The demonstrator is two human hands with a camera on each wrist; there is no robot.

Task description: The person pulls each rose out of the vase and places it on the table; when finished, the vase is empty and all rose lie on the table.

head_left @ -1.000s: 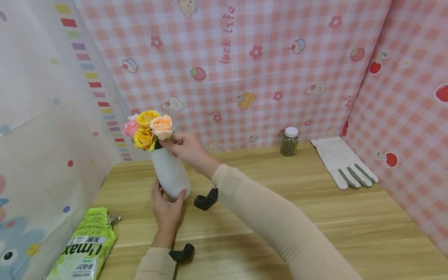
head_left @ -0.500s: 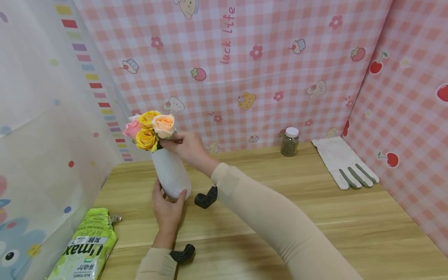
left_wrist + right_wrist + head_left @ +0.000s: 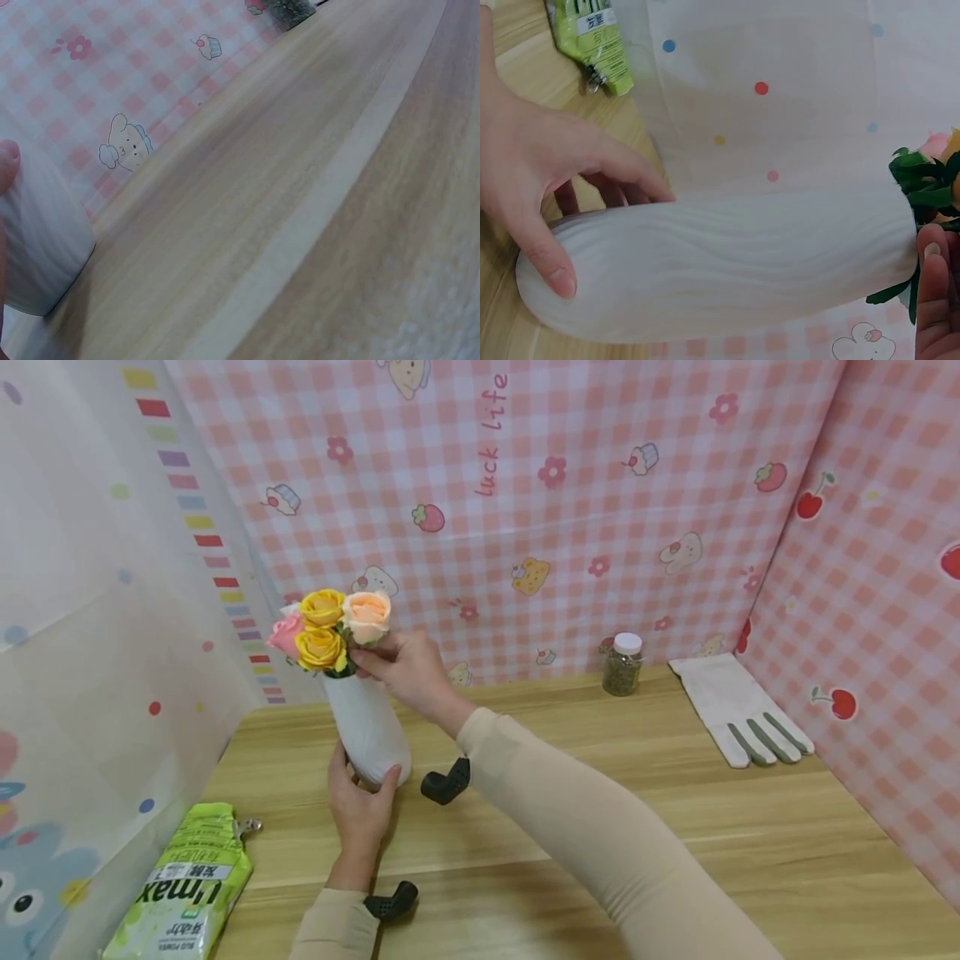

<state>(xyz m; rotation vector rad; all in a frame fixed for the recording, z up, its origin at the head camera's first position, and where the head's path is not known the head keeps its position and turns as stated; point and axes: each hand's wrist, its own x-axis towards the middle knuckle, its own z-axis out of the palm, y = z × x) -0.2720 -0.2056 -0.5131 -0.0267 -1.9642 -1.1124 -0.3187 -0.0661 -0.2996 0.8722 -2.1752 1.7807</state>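
Hands (image 3: 362,810) (image 3: 412,670) at wht vase (image 3: 367,731), roses (image 3: 321,647) inside

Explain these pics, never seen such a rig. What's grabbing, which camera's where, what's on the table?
No robot: each grip is a person's bare hand. The wide picture comes from a head-worn camera looking forward and down; the closer ones come from one camera on each wrist. The left grip holds the lower part of a tall, white, ripple-textured vase. The right grip pinches just below a pale peach rose, beside two yellow roses and a pink rose. Also on the wood-grain table: a bright green printed bag, a clear jar with a white lid, and a white glove with grey-green finger patches.
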